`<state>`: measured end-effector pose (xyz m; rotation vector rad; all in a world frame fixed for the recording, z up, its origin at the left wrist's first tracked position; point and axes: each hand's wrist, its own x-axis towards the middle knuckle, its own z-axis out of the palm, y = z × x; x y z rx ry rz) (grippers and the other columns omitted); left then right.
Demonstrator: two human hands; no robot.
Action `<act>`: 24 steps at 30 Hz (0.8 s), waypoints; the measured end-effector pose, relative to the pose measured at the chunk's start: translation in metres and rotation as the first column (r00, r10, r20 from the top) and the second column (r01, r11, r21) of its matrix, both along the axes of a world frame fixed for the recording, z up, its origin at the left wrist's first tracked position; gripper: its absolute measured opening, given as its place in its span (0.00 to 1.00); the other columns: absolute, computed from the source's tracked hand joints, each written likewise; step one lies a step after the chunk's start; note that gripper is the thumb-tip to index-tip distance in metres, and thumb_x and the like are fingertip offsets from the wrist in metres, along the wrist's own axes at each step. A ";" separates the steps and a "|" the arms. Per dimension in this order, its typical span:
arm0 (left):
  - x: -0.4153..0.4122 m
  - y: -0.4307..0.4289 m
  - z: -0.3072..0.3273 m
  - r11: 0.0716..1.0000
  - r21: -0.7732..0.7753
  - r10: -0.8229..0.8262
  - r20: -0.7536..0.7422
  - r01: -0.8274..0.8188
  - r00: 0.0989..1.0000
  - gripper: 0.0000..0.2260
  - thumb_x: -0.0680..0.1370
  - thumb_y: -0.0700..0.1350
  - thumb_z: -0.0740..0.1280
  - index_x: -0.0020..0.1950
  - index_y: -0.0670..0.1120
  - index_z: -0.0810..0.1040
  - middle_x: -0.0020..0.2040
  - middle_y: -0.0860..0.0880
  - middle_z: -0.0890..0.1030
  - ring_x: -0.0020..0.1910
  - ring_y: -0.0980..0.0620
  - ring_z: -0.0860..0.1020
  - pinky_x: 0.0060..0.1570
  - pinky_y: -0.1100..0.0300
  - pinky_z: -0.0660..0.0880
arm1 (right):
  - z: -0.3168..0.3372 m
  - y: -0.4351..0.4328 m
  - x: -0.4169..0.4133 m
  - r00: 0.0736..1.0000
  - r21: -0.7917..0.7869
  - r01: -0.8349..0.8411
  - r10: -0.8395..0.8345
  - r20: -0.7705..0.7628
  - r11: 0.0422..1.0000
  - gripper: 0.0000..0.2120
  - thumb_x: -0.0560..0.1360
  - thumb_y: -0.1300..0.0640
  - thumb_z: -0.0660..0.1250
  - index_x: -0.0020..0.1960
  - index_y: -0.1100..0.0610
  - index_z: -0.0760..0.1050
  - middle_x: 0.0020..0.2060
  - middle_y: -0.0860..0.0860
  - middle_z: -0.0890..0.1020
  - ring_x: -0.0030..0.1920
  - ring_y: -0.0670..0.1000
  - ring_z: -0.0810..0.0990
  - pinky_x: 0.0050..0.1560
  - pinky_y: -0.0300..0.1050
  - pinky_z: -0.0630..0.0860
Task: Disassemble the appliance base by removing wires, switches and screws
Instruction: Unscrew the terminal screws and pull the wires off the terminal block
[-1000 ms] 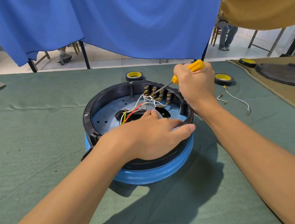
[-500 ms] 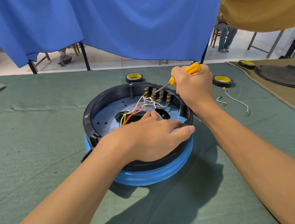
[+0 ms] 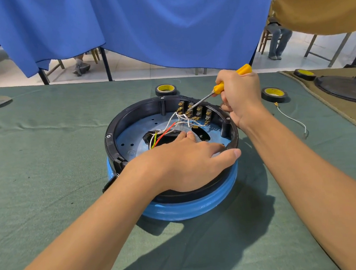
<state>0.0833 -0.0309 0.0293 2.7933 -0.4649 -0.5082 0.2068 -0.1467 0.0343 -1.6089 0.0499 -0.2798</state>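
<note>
The round blue-and-black appliance base [image 3: 182, 206] sits on the green cloth mid-table, under both hands. The left hand [image 3: 187, 162] lies flat over its near rim, fingers straight. The right hand [image 3: 240, 96] grips a yellow-handled screwdriver [image 3: 219, 88], its shaft angled down to the row of switches [image 3: 194, 110] at the far wall, above the wires [image 3: 171, 125]. Print on the tape rolls [image 3: 274, 94] is unreadable; the tip is lost among the terminals

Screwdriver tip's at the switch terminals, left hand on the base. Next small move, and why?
Probably lever the tip of the yellow-handled screwdriver gently to free one white wire from the row of brass switch terminals. The right hand holds the tip at that row, wires are still connected there, and the left hand steadies the round black-and-blue appliance base.
</note>
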 end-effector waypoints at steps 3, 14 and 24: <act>-0.001 0.000 0.001 1.000 -0.016 0.002 0.000 -0.002 1.000 0.27 0.79 0.66 0.43 0.76 0.61 0.59 0.78 0.40 0.56 0.78 0.46 0.46 0.72 0.45 0.50 | -0.003 0.000 -0.002 0.994 -0.058 0.057 -0.051 0.097 0.997 0.15 0.69 0.60 0.65 0.27 0.55 0.63 0.20 0.50 0.67 0.23 0.49 0.64 0.28 0.42 0.63; -0.001 0.001 0.000 1.000 -0.005 0.001 -0.004 -0.001 1.000 0.26 0.80 0.66 0.43 0.76 0.61 0.60 0.77 0.38 0.56 0.78 0.44 0.46 0.73 0.43 0.51 | -0.011 -0.003 -0.014 0.960 -0.213 0.128 -0.067 0.271 0.969 0.15 0.70 0.59 0.65 0.33 0.73 0.72 0.23 0.55 0.70 0.28 0.54 0.68 0.31 0.47 0.69; 0.000 -0.001 0.001 1.000 0.006 -0.001 0.004 0.001 1.000 0.27 0.80 0.66 0.43 0.77 0.60 0.58 0.78 0.40 0.55 0.78 0.43 0.45 0.73 0.45 0.48 | -0.012 -0.001 -0.021 0.884 -0.383 0.155 0.046 0.466 0.911 0.17 0.72 0.62 0.64 0.28 0.71 0.70 0.22 0.55 0.68 0.25 0.52 0.64 0.29 0.37 0.64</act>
